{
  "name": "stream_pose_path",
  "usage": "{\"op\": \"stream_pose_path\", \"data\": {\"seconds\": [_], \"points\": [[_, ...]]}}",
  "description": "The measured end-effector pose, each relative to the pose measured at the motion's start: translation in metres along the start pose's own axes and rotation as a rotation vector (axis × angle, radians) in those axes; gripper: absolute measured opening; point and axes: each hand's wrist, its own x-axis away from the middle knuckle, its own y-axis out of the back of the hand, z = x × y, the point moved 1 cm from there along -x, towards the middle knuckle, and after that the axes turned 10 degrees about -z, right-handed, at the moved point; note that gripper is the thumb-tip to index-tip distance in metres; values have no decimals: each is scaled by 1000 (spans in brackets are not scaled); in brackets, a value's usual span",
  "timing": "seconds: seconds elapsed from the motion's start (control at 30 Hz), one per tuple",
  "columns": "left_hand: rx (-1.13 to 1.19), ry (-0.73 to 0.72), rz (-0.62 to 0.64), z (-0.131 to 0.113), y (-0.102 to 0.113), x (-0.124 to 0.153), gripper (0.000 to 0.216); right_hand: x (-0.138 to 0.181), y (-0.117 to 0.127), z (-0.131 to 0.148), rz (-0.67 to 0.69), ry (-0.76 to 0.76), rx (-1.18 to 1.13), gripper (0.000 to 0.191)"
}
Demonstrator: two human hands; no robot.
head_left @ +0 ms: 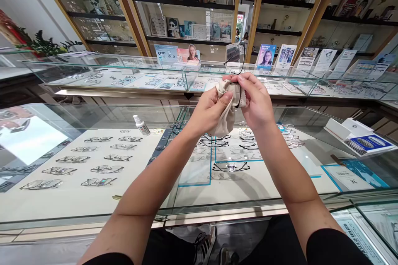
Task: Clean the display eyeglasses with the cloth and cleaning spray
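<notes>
My left hand (214, 105) pinches a cream-coloured cloth (226, 121) with its thumb pressed against a lens. The cloth wraps part of a pair of dark-framed eyeglasses (239, 96), and its lower end hangs down below my fingers. My right hand (256, 98) grips the eyeglasses by the frame on the right side, fingers closed. One dark temple arm (243, 59) sticks up above my hands. Both hands are raised over the glass counter. Another pair of black eyeglasses (231, 167) lies below them.
A white spray bottle (141, 125) stands on the glass counter (149, 207) at left. Rows of eyeglasses (107, 169) are displayed at left. An open white box (357, 134) sits at right. Behind is a second glass showcase (124, 68) with standing cards.
</notes>
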Motion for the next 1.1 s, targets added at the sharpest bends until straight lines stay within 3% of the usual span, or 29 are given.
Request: {"op": "stream_pose_path", "data": {"seconds": [0.13, 0.37, 0.5, 0.83, 1.1], "points": [[-8, -22, 49, 0, -1, 1, 59, -3, 6, -1, 15, -36, 34, 38], [112, 73, 93, -3, -5, 4, 54, -4, 10, 4, 118, -223, -16, 38], [134, 114, 90, 0, -6, 4, 54, -5, 9, 10, 125, -296, -88, 51], [183, 50, 133, 2, -8, 4, 46, 3, 0, 12, 98, -351, 12, 59], [143, 60, 95, 5, -10, 4, 57, 5, 1, 16, 113, -298, 115, 63]]}}
